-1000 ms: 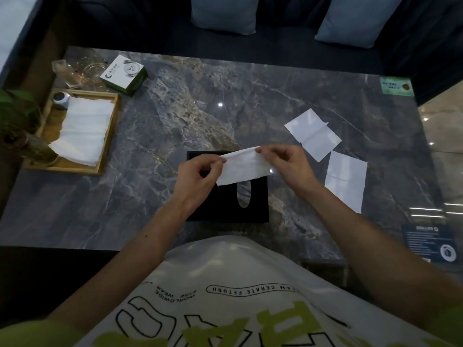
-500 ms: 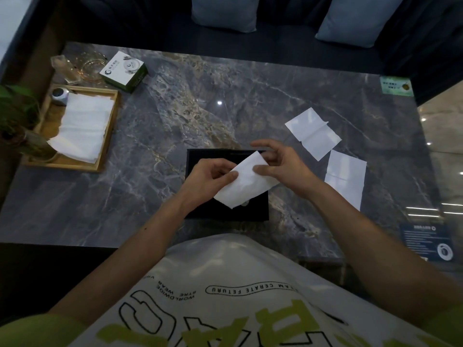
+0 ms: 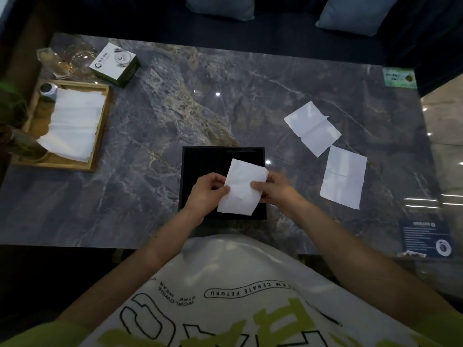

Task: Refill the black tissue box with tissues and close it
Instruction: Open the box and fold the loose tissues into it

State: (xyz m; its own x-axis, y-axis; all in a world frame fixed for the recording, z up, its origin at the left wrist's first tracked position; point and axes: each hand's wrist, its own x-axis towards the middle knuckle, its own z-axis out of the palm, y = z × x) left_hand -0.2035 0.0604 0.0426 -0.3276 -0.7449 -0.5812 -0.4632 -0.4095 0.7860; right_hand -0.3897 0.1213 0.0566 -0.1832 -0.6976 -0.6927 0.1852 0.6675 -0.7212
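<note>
Change: folded tissue (image 3: pixel 242 187) turned from a low slant across the box to a more upright, lengthwise lie; both hands drawn in closer at its sides.
Shirt: pale, printed with black and yellow-green lettering, nearest the camera at the bottom edge.
Left hand (image 3: pixel 205 194): fingers clamped on the tissue's left edge, thumb on top.
Right hand (image 3: pixel 276 189): fingers clamped on the tissue's right edge, thumb pressed on the top face.
Folded tissue: white, creased, held between both hands over the near right part of the box.
Black tissue box (image 3: pixel 200 164): square, flat on the bench (image 3: pixel 150 196) at its near middle edge, directly below the hands; top opening hidden behind the tissue.
Loose tissues: one flat sheet (image 3: pixel 343 180) just right of the box, a second creased sheet (image 3: pixel 312 127) beyond it, their corners close, touching or not unclear.
Wooden tray (image 3: pixel 100 136): far left of the bench, well apart from the box, holding a stack of white tissues (image 3: pixel 72 128) and a small round object (image 3: pixel 47 90) at its far corner.
Green and white carton (image 3: pixel 115 63): just beyond the tray, beside clear glassware (image 3: pixel 67 61).
Blue cushions (image 3: pixel 350 13): on dark seating past the far edge of the bench.
</note>
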